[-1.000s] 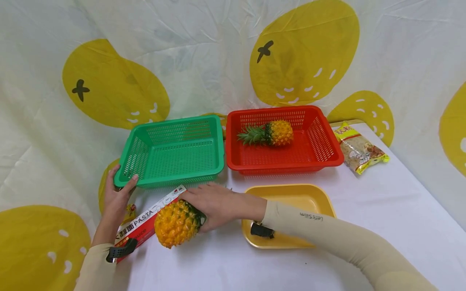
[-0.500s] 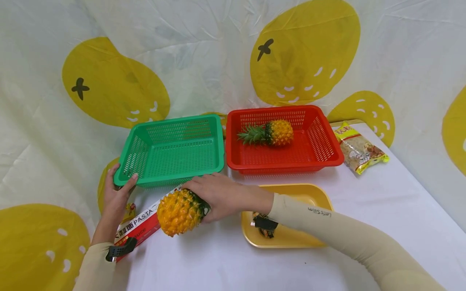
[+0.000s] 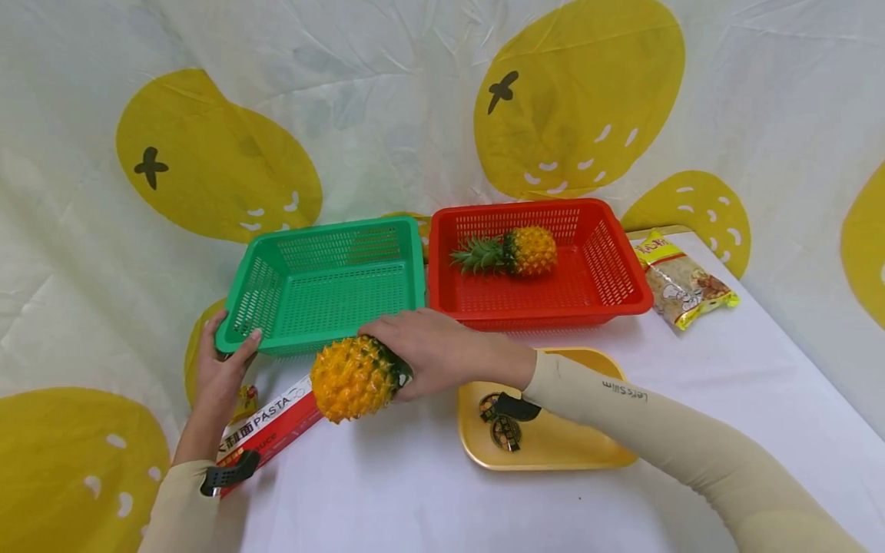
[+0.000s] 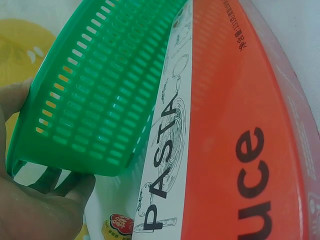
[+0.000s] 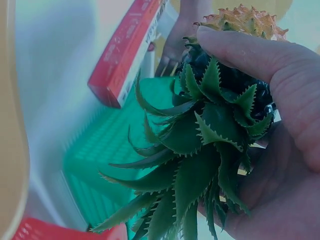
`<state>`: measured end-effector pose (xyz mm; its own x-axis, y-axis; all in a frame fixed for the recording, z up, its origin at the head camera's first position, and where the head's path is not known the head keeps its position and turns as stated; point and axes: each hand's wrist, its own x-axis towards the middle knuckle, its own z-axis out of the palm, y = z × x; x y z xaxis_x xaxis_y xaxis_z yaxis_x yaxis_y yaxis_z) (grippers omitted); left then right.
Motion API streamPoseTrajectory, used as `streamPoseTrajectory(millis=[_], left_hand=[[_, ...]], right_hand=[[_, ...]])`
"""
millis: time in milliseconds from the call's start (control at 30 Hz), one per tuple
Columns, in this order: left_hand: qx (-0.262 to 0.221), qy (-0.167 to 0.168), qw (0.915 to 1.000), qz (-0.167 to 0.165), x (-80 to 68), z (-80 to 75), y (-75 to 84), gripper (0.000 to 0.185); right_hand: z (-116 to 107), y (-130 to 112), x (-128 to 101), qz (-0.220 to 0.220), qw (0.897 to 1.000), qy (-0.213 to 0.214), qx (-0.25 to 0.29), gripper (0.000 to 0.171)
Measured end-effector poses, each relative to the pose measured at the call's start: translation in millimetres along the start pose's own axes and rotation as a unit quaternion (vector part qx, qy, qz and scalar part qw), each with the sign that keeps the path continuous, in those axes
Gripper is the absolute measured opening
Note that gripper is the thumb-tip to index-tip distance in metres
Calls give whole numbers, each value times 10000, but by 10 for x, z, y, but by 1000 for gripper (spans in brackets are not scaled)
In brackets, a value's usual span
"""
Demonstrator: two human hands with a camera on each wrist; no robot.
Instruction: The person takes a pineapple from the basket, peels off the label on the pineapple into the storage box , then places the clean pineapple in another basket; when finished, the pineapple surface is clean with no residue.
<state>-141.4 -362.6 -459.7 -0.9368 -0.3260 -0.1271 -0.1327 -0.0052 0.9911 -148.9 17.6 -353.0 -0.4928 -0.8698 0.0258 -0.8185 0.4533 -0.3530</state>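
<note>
My right hand [image 3: 429, 353] grips a yellow pineapple [image 3: 354, 378] by its leafy crown [image 5: 195, 150] and holds it in the air just in front of the green basket [image 3: 332, 284]. My left hand [image 3: 220, 367] grips the near left corner of that green basket [image 4: 95, 90], thumb on the rim. A red and white pasta box [image 3: 273, 421] lies on the table under the pineapple, against the basket's front wall [image 4: 210, 140]. A second pineapple [image 3: 515, 253] lies in the red basket [image 3: 608, 269].
A yellow tray [image 3: 553, 445] sits near the table's front, partly under my right forearm. A snack packet [image 3: 681, 284] lies at the right of the red basket. A small packet [image 4: 120, 227] lies by my left hand. A spotted cloth backdrop hangs behind.
My right hand has lifted the pineapple off the pasta box and carried it up and slightly right toward the baskets. The left hand has stayed on the green basket's corner.
</note>
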Motion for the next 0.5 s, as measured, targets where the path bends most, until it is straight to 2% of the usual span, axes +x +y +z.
streamPoseTrajectory(millis=[267,500], left_hand=[[-176,-14,9998,21,5,-13,-6,84],[-89,38,10000,8,23,-11,-21,83]], right_hand=[[-200,177,-63,176,9996,153,141,89],[-355,385,-184,345,9984,309,319,84]])
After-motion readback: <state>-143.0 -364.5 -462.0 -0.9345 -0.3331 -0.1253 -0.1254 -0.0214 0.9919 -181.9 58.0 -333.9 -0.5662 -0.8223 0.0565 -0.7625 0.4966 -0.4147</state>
